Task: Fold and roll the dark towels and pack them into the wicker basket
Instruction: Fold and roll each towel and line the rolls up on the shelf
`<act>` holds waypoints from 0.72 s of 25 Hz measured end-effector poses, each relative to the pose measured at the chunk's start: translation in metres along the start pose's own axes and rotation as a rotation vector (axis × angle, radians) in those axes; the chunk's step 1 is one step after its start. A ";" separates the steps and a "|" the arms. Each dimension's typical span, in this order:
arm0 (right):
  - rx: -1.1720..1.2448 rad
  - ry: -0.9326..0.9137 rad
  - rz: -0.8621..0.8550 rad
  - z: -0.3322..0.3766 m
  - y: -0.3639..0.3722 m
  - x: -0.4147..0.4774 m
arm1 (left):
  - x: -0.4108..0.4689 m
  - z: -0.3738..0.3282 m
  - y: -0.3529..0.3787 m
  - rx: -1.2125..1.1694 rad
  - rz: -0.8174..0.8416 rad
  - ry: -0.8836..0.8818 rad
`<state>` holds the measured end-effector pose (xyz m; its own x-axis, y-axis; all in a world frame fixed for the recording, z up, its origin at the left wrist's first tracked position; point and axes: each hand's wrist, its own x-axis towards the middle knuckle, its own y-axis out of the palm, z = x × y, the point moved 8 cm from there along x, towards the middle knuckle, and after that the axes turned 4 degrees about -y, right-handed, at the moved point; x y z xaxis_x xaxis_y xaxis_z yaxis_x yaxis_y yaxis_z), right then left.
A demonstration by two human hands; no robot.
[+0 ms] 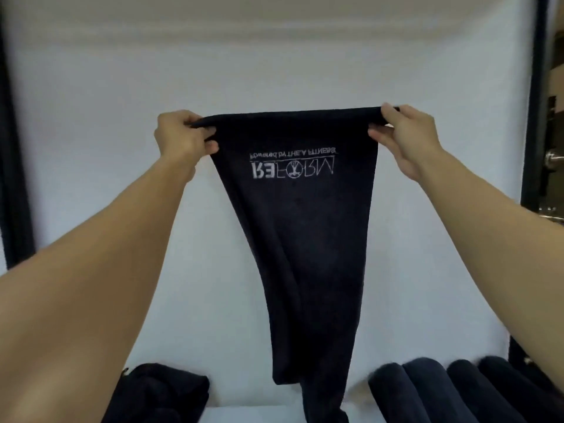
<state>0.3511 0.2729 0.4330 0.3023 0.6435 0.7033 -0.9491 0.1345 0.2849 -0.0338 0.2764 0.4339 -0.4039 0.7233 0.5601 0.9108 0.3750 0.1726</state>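
Two bare forearms reach forward and upward from the bottom corners of the view, both nearly straight, with the hands raised to the same height against a white wall (91, 117).

The left hand (183, 138) grips the upper left corner of a dark towel (305, 239). Its fingers (210, 145) are curled and pinch a bunched bit of the cloth. The right hand (406, 135) mirrors it at the upper right corner, fingers on top of the hem and thumb beneath, pinching the edge.

Between the hands the towel's top hem is stretched almost level, tilting slightly up to the right. The towel hangs freely in the air with its long axis vertical, wide at the top and narrowing into loose folds lower down. Its bottom end falls past the lower edge of the view. A pale printed logo (293, 166) near the top reads upside down.

Below, at lower left, lies a loose heap of dark cloth (158, 395). At lower right, several rolled dark towels (442, 389) lie side by side, touching. A strip of pale counter (244, 415) shows between them.
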 end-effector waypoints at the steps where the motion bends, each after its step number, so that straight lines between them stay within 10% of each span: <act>1: 0.013 -0.056 0.013 0.024 0.006 0.008 | 0.004 -0.021 -0.006 -0.025 -0.022 0.055; 10: 0.058 -0.222 -0.009 0.165 0.011 -0.076 | -0.070 -0.138 -0.078 -0.111 0.083 0.281; 18: -0.162 -0.135 -0.052 0.165 -0.005 -0.223 | -0.167 -0.097 -0.151 -0.262 0.217 0.148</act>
<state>0.3029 0.0044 0.3825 0.3502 0.5270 0.7743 -0.9304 0.2911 0.2227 -0.0957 0.0428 0.3926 -0.1999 0.6704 0.7146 0.9725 0.0469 0.2281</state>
